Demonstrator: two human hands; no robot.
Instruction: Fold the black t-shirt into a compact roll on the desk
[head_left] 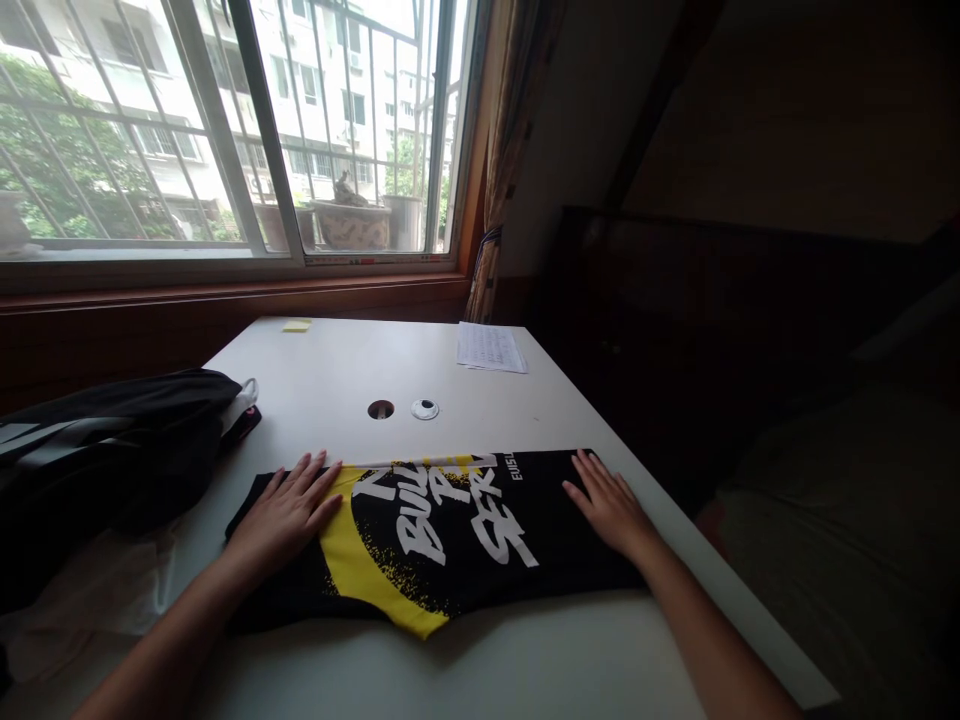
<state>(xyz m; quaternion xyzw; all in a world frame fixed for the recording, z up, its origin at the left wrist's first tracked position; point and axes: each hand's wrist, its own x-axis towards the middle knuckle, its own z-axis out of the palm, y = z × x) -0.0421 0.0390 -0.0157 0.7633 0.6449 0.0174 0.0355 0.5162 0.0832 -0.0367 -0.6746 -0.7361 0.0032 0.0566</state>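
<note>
A black T-shirt (pixel 480 530) with a yellow patch and white lettering lies folded lengthwise on the white table (pixel 360 370). Its long axis runs left to right in front of me. Over the left end of the cloth rests my left hand (pixel 292 500), palm down with the fingers stretched out. My right hand (pixel 609 503) lies flat near the other end, its fingers extended toward the far edge of the shirt. Neither hand grips the fabric. What is under the palms is hidden.
Dark clothing (pixel 135 440) is heaped at the table's left side. Beyond the shirt are a cable hole (pixel 381 410) and a round white cap (pixel 425 409). Printed papers (pixel 491 347) and a yellow sticky note (pixel 297 326) lie near the far edge, below a barred window (pixel 352 130).
</note>
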